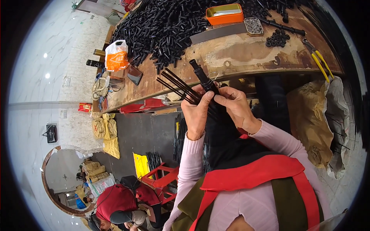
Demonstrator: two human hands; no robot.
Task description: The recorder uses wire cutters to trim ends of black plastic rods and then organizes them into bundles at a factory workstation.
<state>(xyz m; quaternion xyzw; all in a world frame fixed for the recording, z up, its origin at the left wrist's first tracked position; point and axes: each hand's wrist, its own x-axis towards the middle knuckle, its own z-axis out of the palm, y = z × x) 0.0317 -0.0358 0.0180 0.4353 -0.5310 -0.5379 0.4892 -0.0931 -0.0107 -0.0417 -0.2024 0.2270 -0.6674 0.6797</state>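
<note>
My left hand (195, 117) is closed around a bundle of thin black rods (172, 83), which fan out toward the upper left. Its thumb presses against the lower part of a black stepped tube (199, 73) that tilts up toward the bench. My right hand (238, 109) is closed, thumb and fingertips at the base of the same tube. A few thin pale strands stick out by its fingertips. The lower ends of the rods blend into dark cloth below my hands, so I cannot see where they stop.
On the wooden bench (235, 57) lie a big heap of black tubular pieces (162, 34), an orange box (224, 14), a tray of small metal parts (253, 26), black rings (277, 38) and yellow-handled pliers (320, 63). A sack (310, 115) stands right. Another person (119, 204) bends at lower left.
</note>
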